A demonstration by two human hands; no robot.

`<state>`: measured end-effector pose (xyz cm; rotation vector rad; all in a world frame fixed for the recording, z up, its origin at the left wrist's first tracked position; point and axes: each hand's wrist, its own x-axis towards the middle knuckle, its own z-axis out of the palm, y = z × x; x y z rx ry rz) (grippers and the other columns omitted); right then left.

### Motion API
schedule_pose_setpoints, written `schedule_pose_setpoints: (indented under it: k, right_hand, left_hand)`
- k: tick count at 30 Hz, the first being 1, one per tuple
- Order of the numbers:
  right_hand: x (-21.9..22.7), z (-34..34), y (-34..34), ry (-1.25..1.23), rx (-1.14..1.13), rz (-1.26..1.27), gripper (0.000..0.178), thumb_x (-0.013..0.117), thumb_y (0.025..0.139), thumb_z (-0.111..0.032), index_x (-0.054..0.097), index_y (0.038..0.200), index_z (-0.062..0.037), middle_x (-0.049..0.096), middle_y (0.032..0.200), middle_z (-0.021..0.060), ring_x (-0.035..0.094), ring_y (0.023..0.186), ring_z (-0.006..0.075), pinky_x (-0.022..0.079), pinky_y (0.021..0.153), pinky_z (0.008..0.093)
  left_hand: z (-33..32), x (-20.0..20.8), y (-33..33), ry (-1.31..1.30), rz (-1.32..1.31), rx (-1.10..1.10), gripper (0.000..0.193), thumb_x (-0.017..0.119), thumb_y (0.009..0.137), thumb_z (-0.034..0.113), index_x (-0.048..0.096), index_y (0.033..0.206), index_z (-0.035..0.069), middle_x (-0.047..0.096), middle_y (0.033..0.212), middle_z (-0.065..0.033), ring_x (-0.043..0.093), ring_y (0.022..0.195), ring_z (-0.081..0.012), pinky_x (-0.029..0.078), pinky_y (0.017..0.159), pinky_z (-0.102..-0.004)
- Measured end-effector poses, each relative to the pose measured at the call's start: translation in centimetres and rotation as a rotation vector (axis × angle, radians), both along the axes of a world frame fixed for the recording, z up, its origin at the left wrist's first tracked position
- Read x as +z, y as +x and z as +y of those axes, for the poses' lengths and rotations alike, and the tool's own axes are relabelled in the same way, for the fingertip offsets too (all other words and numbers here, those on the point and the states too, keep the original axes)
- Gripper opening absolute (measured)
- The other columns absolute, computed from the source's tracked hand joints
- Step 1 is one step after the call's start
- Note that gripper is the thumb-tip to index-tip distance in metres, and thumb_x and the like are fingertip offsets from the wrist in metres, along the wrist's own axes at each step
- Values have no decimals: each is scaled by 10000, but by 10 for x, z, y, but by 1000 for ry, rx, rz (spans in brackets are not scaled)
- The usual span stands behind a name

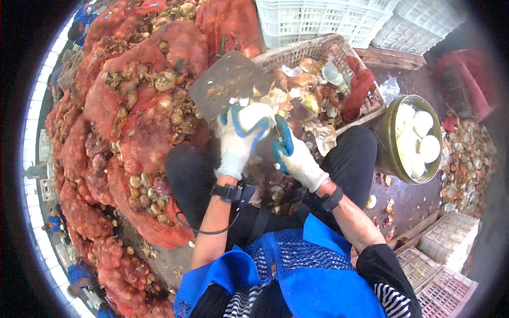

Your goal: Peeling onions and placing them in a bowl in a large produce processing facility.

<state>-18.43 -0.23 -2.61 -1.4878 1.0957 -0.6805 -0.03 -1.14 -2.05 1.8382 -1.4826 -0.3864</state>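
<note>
My left hand [237, 139], in a white glove with blue-coated fingers, grips a peeled white onion [254, 114] from its left side. My right hand [299, 155], gloved alike, is closed just right of the onion. Whatever its curled fingers hold is hidden. Under and beyond the onion lies a dark flat board [229, 87] with scraps of peel on it. A plastic crate [297, 50] of onion skins and trimmings adjoins the board, with a piece of red netting [358, 91] over its right side.
Red mesh sacks [143, 124] of unpeeled onions are heaped along the left. At right stands a bucket [391, 139] of peeled onions. White crates [323, 21] are stacked beyond, others [450, 238] sit at lower right. Onion skins [466, 164] litter the floor at far right.
</note>
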Motion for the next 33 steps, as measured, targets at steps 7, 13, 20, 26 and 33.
schedule_pose_setpoints:
  k: [7,13,20,26,33]
  right_hand:
    - [0,0,-10,128,36,-114,723,541,950,-168,219,1597,-162,627,788,132,640,659,272,512,609,377]
    - [23,-3,-14,468,8,-297,713,542,971,-109,231,1606,-196,540,809,-11,549,601,85,454,481,236]
    - [8,-4,-18,484,-14,-397,679,549,995,-161,243,1600,-201,581,818,28,531,551,85,448,455,236]
    - [2,-11,-21,490,-22,-439,689,553,993,-178,223,1598,-171,613,802,51,553,544,93,450,434,243]
    - [-15,-29,-31,521,-32,-480,602,567,981,-187,335,1527,-87,623,804,61,579,550,121,466,418,247]
  left_hand:
    - [-7,6,-6,77,-63,39,681,893,677,341,576,1202,43,575,1185,-190,553,1096,-382,456,964,-485]
    - [-7,-4,4,36,-57,16,659,899,668,357,593,1151,30,599,1107,-166,540,1087,-364,446,963,-459]
    - [-4,4,3,56,-116,-11,639,891,682,323,598,1180,53,615,1117,-177,580,1081,-366,480,945,-468]
    - [0,1,3,-4,-64,16,610,892,691,301,611,1170,48,615,1128,-169,599,1050,-357,485,936,-460]
    - [7,-15,20,-86,94,-68,524,871,745,130,609,1190,45,643,1157,-97,629,1064,-228,510,935,-363]
